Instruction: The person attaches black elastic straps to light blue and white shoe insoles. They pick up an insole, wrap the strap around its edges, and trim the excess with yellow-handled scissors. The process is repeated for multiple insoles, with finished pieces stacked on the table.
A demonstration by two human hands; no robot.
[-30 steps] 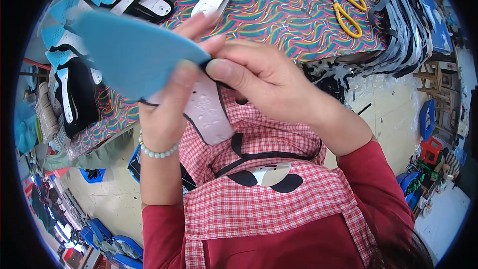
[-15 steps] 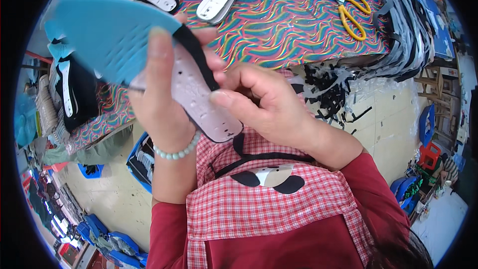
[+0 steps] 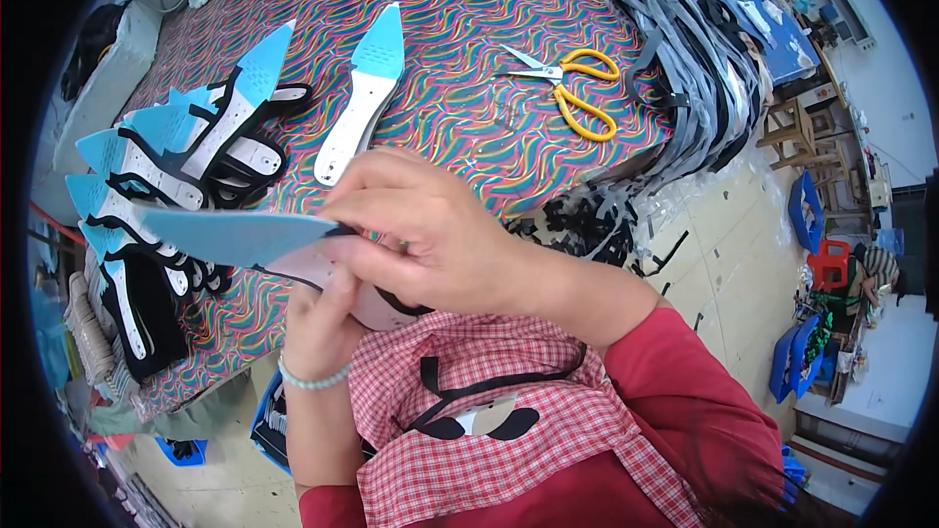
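A pointed blue and white shoe insole (image 3: 235,237) is held edge-on in front of me, its blue tip to the left. My left hand (image 3: 323,318) grips it from below, a pale bead bracelet on the wrist. My right hand (image 3: 425,235) pinches its rear end from above, where a black strip runs along the edge. A single blue and white insole (image 3: 357,98) lies on the patterned table (image 3: 469,29) beyond my hands. To the left lies a pile of insoles with black edging (image 3: 181,152).
Yellow-handled scissors (image 3: 572,83) lie on the table at the right. A heap of black and grey strips (image 3: 685,59) hangs over the table's right edge. Black offcuts (image 3: 587,230) sit near the front edge. Blue crates and a red stool stand on the floor at far right.
The insole has turned from showing its white perforated face to lying edge-on and lower. My right hand has moved on top of its rear end. The view has shifted further over the table.
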